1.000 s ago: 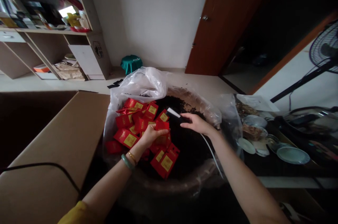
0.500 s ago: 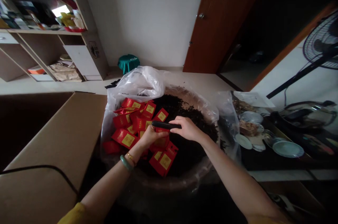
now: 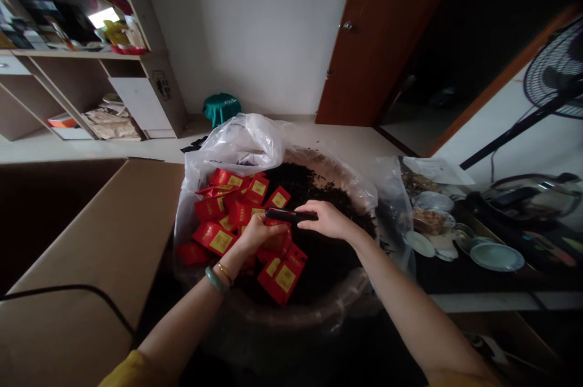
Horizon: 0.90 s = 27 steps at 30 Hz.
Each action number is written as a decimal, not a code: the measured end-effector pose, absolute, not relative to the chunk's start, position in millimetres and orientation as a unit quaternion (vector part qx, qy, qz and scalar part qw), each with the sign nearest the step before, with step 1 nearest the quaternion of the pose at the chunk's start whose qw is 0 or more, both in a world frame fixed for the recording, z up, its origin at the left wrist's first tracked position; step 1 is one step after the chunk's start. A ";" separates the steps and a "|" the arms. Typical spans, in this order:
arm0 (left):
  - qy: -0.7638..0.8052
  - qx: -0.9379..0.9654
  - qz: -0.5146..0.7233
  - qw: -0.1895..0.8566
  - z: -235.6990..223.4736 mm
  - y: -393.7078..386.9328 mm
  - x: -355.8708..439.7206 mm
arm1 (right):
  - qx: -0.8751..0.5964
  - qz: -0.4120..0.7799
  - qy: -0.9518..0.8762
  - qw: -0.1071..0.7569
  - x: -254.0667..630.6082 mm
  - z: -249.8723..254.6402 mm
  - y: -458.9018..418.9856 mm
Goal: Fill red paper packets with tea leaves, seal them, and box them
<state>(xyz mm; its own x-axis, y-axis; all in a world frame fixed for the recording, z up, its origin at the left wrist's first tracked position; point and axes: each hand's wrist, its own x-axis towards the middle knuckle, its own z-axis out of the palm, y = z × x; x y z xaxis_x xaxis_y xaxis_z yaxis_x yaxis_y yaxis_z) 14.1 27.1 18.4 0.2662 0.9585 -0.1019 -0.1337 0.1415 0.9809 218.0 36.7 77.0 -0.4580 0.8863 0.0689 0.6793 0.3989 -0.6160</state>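
Observation:
A wide round basket (image 3: 319, 308) lined with clear plastic (image 3: 241, 144) holds dark loose tea leaves (image 3: 314, 192) and several red packets with gold labels (image 3: 218, 217). My left hand (image 3: 257, 234), with a green bangle on the wrist, is closed on one red packet (image 3: 277, 240) over the pile. My right hand (image 3: 325, 220) grips a slim black tool (image 3: 285, 214) held level, its tip lying across the top of that packet.
A large open cardboard box (image 3: 104, 235) stands to the left. A table at the right carries small dishes (image 3: 494, 256) and a kettle (image 3: 532, 195). A fan (image 3: 553, 80), a brown door (image 3: 387, 34), shelves (image 3: 82, 41) and a green stool (image 3: 221, 109) lie beyond.
My right hand brought the tool down from a raised tilt to lie level across the packet in my left hand. The view shifted slightly.

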 end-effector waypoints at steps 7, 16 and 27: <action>0.444 0.481 0.427 0.624 24.4 26.0 13.4 | -0.482 0.227 -0.815 0.226 213.8 70.1 37.1; 0.444 0.474 0.507 0.566 30.4 27.8 12.9 | -0.484 0.224 -0.817 0.220 214.6 68.8 37.5; 0.428 0.523 0.485 0.556 26.5 33.5 12.1 | -0.502 0.262 -0.790 0.237 213.4 60.8 42.0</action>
